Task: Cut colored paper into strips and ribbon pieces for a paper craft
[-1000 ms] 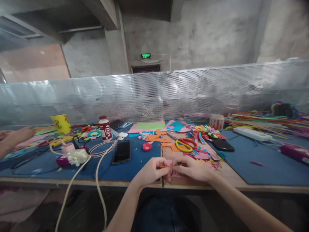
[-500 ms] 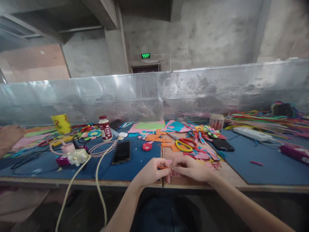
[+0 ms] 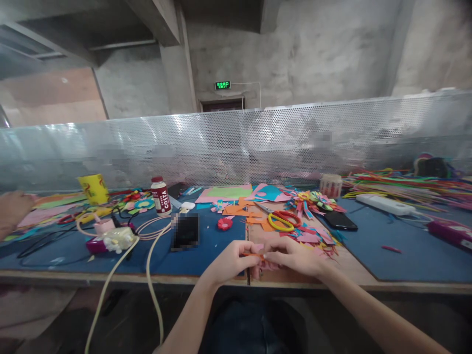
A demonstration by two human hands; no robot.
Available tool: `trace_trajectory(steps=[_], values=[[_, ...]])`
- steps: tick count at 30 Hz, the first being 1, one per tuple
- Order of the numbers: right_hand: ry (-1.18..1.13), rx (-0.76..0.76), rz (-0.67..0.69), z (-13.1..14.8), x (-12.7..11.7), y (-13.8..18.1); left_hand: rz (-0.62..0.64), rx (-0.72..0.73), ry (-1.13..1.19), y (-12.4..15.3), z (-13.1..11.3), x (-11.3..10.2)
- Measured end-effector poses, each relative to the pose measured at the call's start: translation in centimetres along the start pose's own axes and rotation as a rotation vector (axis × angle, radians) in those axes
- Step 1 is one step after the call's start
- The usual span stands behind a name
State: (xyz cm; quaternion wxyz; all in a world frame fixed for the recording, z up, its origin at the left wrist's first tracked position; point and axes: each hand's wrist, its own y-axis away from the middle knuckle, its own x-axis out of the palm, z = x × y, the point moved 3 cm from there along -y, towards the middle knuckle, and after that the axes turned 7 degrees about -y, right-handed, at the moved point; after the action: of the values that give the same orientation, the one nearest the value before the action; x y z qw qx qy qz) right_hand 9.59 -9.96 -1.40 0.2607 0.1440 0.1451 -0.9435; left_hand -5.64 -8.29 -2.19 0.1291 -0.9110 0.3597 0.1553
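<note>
My left hand (image 3: pixel 230 262) and my right hand (image 3: pixel 295 255) meet at the near edge of the table (image 3: pixel 368 273). Between their fingertips they pinch a thin orange paper strip (image 3: pixel 252 255), with a small pink paper piece (image 3: pixel 268 266) just under it. Both hands' fingers are closed on the strip. Beyond the hands lie yellow and red scissors (image 3: pixel 282 220) among cut paper scraps (image 3: pixel 313 236).
A dark phone (image 3: pixel 185 230) and a small red paper flower (image 3: pixel 224 224) lie on the blue mat. Further left are a Costa bottle (image 3: pixel 161 196), a yellow cup (image 3: pixel 93 188), cables and a charger (image 3: pixel 112 239). Another person's hand (image 3: pixel 13 206) rests far left. A second phone (image 3: pixel 339 220), a power strip (image 3: pixel 385 204) and coloured strips lie right.
My hands stay in the same spot, fingers shifting slightly on the orange strip. The other person's hand at far left has drawn back toward the frame edge.
</note>
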Motion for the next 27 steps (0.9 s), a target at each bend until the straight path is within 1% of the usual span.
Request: trace_trajectory(steps=[9, 13, 15, 17, 19, 23, 25, 27], values=[[-0.121, -0.01, 0.027, -0.2, -0.2, -0.2, 0.001, 0.0, 0.015, 0.2, -0.1, 0.0], [-0.13, 0.016, 0.016, -0.2, -0.2, -0.1, 0.0, 0.008, 0.017, 0.2, -0.2, 0.0], [-0.104, 0.008, -0.015, -0.1, -0.2, -0.1, -0.011, 0.01, 0.029, 0.2, -0.3, -0.1], [-0.034, -0.016, -0.103, 0.1, -0.3, -0.1, -0.059, 0.027, 0.059, 0.1, -0.4, -0.2], [0.01, -0.032, -0.221, 0.2, -0.5, 0.0, -0.129, 0.061, 0.125, 0.0, -0.4, -0.4], [0.009, -0.078, -0.392, -0.2, -0.2, 0.0, -0.248, 0.12, 0.236, -0.2, 0.0, -0.7], [0.037, -0.096, -0.489, -0.5, 0.3, 0.0, -0.281, 0.133, 0.231, -0.3, 0.2, -0.8], [0.063, -0.111, -0.589, -0.8, 0.9, -0.1, -0.288, 0.139, 0.223, -0.3, 0.3, -0.9]])
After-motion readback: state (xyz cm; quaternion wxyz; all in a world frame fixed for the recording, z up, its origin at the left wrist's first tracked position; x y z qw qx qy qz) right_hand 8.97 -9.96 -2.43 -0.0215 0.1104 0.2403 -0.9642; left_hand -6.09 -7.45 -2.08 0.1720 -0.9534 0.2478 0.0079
